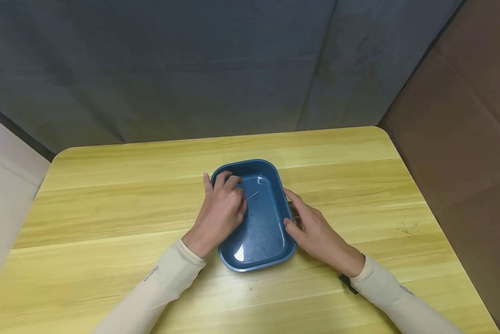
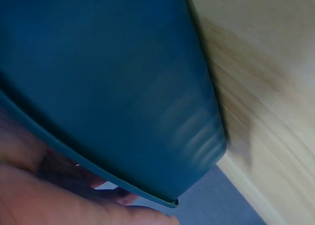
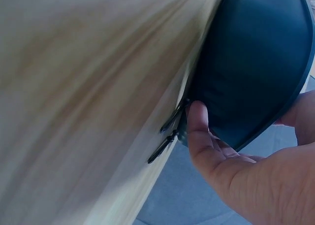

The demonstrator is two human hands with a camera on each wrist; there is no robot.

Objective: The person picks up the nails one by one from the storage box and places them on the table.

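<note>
A dark blue rectangular tray [image 1: 261, 234] lies in the middle of a yellow wooden table [image 1: 358, 185]. My left hand [image 1: 221, 208] lies over the tray's left rim with its fingers curled inside. A thin pale stick [image 1: 252, 195] pokes out from its fingertips over the tray floor. My right hand [image 1: 312, 229] grips the tray's right rim, thumb at the rim and fingers along the outer wall. The left wrist view shows the tray's outer wall [image 2: 123, 87] with my left hand [image 2: 29, 195] beneath the rim. In the right wrist view my right hand [image 3: 246, 180] presses its thumb against the tray wall [image 3: 256, 62].
A grey cloth backdrop [image 1: 191, 69] hangs behind the table and a brown panel [image 1: 463, 139] stands at the right. Two small dark thin pieces [image 3: 165, 139] lie on the table beside the tray's base. A black strap [image 1: 348, 284] sits on my right wrist.
</note>
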